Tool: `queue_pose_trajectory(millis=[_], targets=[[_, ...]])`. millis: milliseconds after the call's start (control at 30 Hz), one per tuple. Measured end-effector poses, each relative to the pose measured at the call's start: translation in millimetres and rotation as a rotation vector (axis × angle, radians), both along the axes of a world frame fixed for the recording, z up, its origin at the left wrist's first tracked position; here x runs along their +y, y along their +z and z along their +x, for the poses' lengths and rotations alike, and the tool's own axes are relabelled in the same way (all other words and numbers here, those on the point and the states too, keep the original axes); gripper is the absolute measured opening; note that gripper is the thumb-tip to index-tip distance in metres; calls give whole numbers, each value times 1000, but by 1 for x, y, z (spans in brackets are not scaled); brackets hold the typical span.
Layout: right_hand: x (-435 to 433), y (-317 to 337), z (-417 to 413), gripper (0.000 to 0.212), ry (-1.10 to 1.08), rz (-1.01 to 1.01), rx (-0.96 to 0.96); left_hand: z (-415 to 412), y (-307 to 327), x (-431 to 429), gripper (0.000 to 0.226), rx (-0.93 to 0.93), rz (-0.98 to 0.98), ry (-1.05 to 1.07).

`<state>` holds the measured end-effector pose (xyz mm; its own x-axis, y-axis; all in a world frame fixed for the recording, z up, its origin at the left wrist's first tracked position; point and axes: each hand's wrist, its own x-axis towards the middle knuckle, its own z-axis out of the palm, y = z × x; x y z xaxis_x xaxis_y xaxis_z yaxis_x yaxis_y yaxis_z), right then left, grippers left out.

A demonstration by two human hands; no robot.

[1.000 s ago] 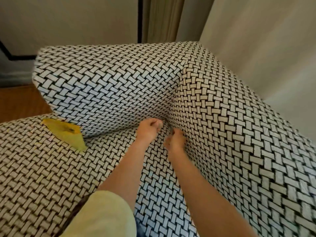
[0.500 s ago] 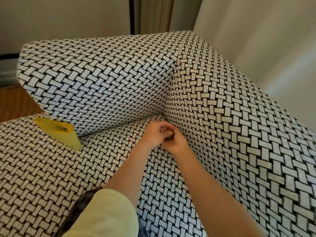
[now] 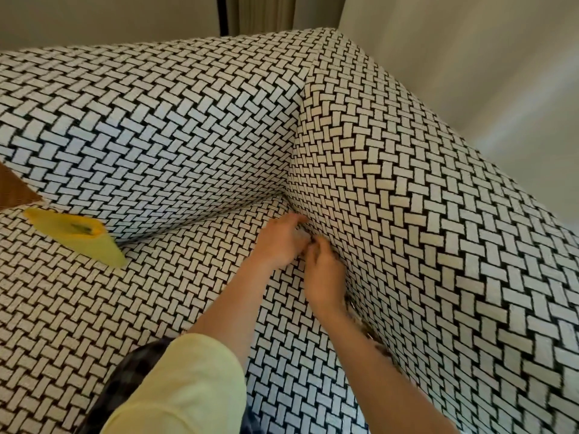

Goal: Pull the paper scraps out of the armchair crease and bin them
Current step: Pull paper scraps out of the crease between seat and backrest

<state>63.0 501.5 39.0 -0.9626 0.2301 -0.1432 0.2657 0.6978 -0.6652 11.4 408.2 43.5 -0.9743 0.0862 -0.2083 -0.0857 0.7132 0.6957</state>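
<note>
A big armchair (image 3: 407, 214) with a black and white woven pattern fills almost the whole view. Behind it is a plain pale wall (image 3: 470, 57). A bit of brown floor (image 3: 12, 192) shows at the left edge.

The flat seat (image 3: 94, 308) meets two tall padded parts, and a deep crease (image 3: 203, 220) runs where they join. Both bare arms reach over the seat to the corner where the creases come together. The left arm has a soft yellow sleeve (image 3: 188, 386).

A yellow paper (image 3: 78, 238) is stuck in the crease far off to the left side of the seat. One pointy end lies out on the seat. It is well apart from both hands, and nothing touches it.

The left hand (image 3: 280, 241) is right at the crease near the corner, with its fingers bent down toward it. The right hand (image 3: 324, 277) is just beside it and touching it, pressed against the tall right part, with its fingers bent too.

A tiny pale scrap (image 3: 302, 237) shows right between the fingertips of the two hands. The picture is blurry there, so I cannot tell which hand has it, or if either hand is pinching anything.

Some small brown bits (image 3: 365, 328) poke out of the crease just behind the right wrist.
</note>
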Motion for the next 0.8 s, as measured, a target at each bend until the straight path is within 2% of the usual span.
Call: queue_pose_trajectory(millis=[100,200,333,433,500,667,800], targets=[[4,0,-8,51,173,409,-115,2,-4,6,52,29,-359,-202],[1,-1,-25,56,286,587,-268,2,-10,5,44,77,-481,-241],[-5,1,-49,45,360,690,-416,5,-12,-1,33,214,-426,-170],[-9,-1,-58,40,370,698,-479,7,-14,-10,31,195,-285,-105],[-11,0,-60,35,372,716,-455,6,-13,-15,32,173,-177,-93],[-10,9,-58,29,456,790,-312,12,0,-25,49,15,78,-53],[-8,16,-54,26,511,797,-288,20,9,-31,69,-86,81,-172]])
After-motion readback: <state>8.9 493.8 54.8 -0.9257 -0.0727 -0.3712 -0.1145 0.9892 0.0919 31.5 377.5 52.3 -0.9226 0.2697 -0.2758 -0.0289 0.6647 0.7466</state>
